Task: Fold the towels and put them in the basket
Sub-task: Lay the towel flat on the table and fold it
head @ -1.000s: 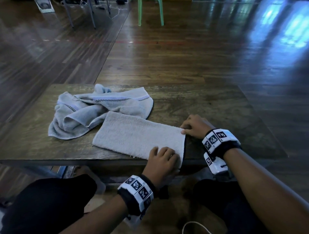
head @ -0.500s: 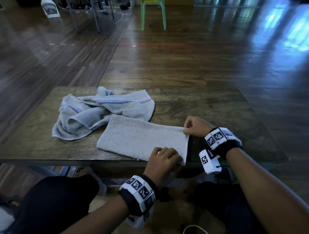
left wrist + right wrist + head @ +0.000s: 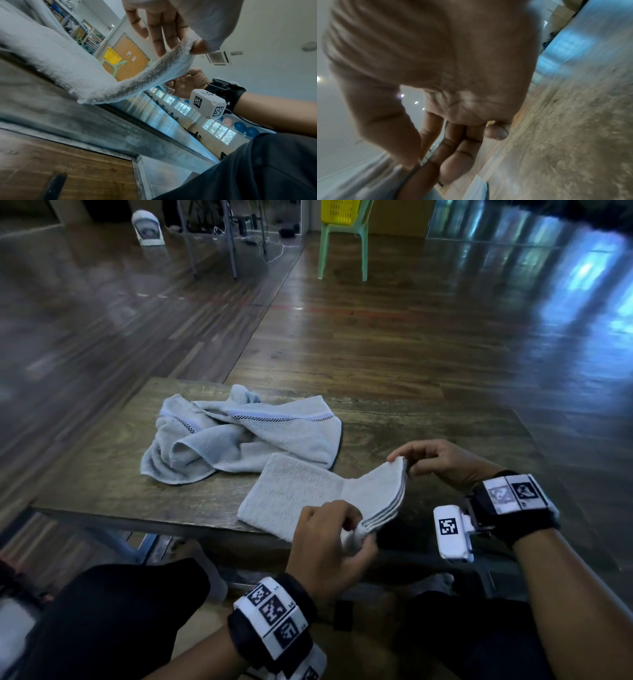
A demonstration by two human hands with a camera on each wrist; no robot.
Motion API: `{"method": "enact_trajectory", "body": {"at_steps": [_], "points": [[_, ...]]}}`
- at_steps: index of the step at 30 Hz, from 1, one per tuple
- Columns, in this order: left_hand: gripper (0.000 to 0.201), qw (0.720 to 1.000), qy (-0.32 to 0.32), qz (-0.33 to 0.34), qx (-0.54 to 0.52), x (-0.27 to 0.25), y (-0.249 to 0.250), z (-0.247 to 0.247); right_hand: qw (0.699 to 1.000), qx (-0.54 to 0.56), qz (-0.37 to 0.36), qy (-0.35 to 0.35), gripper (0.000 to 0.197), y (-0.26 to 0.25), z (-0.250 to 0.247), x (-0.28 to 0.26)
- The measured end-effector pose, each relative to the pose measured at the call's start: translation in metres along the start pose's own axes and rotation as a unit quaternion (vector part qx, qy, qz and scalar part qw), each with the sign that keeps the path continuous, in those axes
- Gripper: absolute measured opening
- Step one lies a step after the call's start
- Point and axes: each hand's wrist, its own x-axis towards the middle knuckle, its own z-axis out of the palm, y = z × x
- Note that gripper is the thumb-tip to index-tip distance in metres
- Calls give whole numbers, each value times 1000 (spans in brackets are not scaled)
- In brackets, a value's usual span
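Folded towel (image 3: 294, 494) on near edge of bench (image 3: 428, 422), right end lifted off surface | left hand (image 3: 329, 546) pinches near corner | right hand (image 3: 435, 460) pinches far corner | crumpled towel (image 3: 239, 440) lies just behind, touching it | yellow basket (image 3: 340, 212) on green chair (image 3: 342, 248), well apart.

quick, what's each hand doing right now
Left hand: pinches the near right corner of the folded pale grey terry towel.
Right hand: pinches the same towel's far right corner.
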Motion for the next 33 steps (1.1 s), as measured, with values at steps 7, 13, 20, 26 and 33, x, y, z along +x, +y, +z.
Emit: {"method": "enact_trajectory", "body": {"at_steps": [7,13,20,26,33], "points": [[20,995,56,-80,-12,-19,-32,-27,999,-29,-17,-13,22,-22,24,33],[22,983,129,-131,-30,-31,-72,-50,999,-39,-20,7,14,-40,64,86],[26,968,115,-214,67,-34,-117,-69,991,-123,-20,43,5,-35,112,144],[18,953,56,-280,99,-26,-139,-71,952,-294,17,85,15,-21,131,174],[21,946,27,-286,150,-19,-153,-74,920,-371,45,118,14,-19,142,187]]}}
